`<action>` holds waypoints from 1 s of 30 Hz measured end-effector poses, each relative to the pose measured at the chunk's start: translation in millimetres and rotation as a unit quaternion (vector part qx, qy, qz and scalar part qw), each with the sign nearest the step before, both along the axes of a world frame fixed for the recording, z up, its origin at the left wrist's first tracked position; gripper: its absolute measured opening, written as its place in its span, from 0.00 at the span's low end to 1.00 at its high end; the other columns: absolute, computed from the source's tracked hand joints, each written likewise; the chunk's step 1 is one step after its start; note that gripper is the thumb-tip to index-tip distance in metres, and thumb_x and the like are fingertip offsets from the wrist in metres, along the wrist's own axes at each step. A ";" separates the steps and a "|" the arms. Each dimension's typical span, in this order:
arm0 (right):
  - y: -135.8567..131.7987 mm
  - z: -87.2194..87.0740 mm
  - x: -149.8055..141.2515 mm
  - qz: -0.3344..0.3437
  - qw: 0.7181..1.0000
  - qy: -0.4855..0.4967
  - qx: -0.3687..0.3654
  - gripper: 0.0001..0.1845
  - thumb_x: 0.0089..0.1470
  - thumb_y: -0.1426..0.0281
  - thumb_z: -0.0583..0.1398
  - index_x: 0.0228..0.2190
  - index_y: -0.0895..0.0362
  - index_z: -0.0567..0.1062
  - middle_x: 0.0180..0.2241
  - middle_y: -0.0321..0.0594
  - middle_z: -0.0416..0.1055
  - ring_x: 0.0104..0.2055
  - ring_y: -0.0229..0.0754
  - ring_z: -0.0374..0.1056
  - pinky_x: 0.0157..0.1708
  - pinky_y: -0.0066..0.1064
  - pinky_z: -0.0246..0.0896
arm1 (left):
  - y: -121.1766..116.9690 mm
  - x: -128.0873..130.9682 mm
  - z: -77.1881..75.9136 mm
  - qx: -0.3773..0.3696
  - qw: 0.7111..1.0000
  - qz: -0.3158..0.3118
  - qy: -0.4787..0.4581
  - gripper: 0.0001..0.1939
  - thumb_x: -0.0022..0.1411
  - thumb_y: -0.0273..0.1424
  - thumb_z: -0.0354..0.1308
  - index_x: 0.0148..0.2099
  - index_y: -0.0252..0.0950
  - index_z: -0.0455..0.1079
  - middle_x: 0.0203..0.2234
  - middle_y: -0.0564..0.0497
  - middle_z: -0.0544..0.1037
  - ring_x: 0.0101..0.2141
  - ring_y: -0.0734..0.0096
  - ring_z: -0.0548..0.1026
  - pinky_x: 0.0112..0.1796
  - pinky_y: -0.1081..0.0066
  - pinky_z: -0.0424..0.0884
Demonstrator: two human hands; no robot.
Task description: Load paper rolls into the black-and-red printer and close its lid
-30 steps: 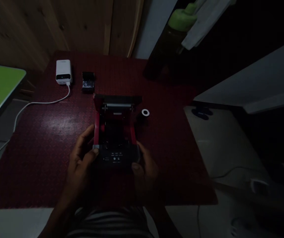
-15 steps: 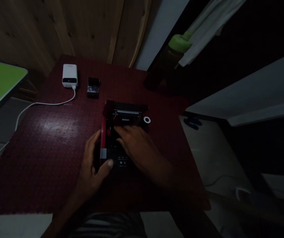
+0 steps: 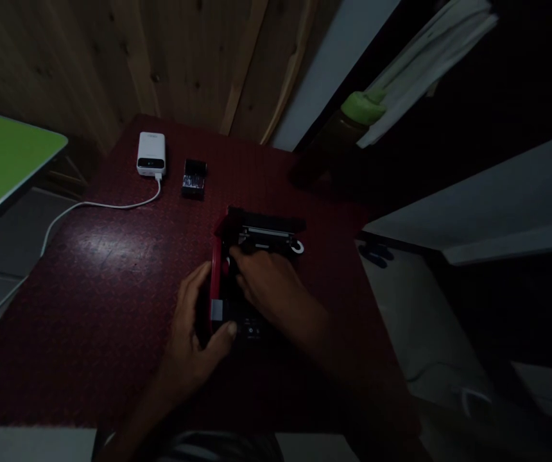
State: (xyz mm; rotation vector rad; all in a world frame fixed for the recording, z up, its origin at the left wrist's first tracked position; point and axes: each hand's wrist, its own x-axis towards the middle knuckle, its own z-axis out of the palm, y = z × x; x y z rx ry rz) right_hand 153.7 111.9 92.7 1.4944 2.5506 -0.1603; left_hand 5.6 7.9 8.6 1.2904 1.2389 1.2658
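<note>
Evidently the work is partway along: the lid (image 3: 273, 222) of what looks like a label printer (image 3: 230, 312) is already raised, and the bay beneath it is being worked in. Closing it up is not yet done, and a dark ribbon roll (image 3: 194, 178) and a white-ringed roll (image 3: 297, 247) both lie outside. From where I stand, the left hand (image 3: 192, 350) clasps the near left corner, thumb over the front panel, fingers along the side wall. The right hand (image 3: 271, 282) dips into the bay; I can't tell whether its fingertips pinch anything. The printer sits upright on the dark red table (image 3: 122, 333), red-sided and black-fronted, small pale markings on its panel, its inside lost in shadow.
</note>
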 end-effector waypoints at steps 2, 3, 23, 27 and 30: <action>-1.0 2.5 -0.8 -0.004 1.000 0.001 0.006 0.20 0.64 0.85 0.60 0.53 0.57 0.80 0.40 0.49 0.86 0.39 0.54 0.85 0.36 0.38 0.75 | 1.0 0.1 0.3 -0.006 1.000 0.005 -0.006 0.39 0.70 0.36 0.67 0.78 0.47 0.61 0.75 0.42 0.65 0.75 0.43 0.63 0.73 0.42 0.59; -2.1 3.4 -1.1 -0.009 1.000 0.001 0.011 0.20 0.63 0.84 0.61 0.52 0.57 0.80 0.40 0.49 0.86 0.40 0.54 0.85 0.37 0.39 0.75 | 1.3 0.1 0.5 -0.007 1.000 0.006 -0.008 0.39 0.69 0.36 0.68 0.78 0.47 0.62 0.75 0.42 0.66 0.75 0.43 0.63 0.73 0.42 0.59; -65.5 -75.8 130.4 -0.340 0.772 0.537 0.015 0.16 0.52 0.63 0.72 0.43 0.53 0.84 0.42 0.43 0.87 0.46 0.52 0.82 0.49 0.44 0.77 | -1.3 0.7 -1.6 -0.021 0.999 0.035 0.035 0.37 0.73 0.45 0.66 0.78 0.48 0.63 0.75 0.45 0.67 0.74 0.43 0.64 0.73 0.47 0.62; -71.5 -101.4 119.8 -0.321 0.772 0.548 -0.009 0.14 0.51 0.65 0.69 0.42 0.52 0.85 0.44 0.43 0.87 0.48 0.52 0.82 0.51 0.44 0.76 | -0.8 0.7 4.3 -0.019 0.998 0.034 0.054 0.38 0.72 0.47 0.66 0.79 0.49 0.62 0.76 0.46 0.66 0.75 0.42 0.63 0.71 0.48 0.66; -76.6 -104.2 125.8 -0.314 0.772 0.552 -0.026 0.20 0.49 0.67 0.68 0.46 0.50 0.86 0.49 0.43 0.87 0.51 0.52 0.82 0.53 0.44 0.76 | -0.7 1.9 8.7 -0.031 0.997 0.035 0.061 0.39 0.72 0.48 0.65 0.79 0.49 0.62 0.76 0.48 0.67 0.76 0.43 0.63 0.71 0.49 0.67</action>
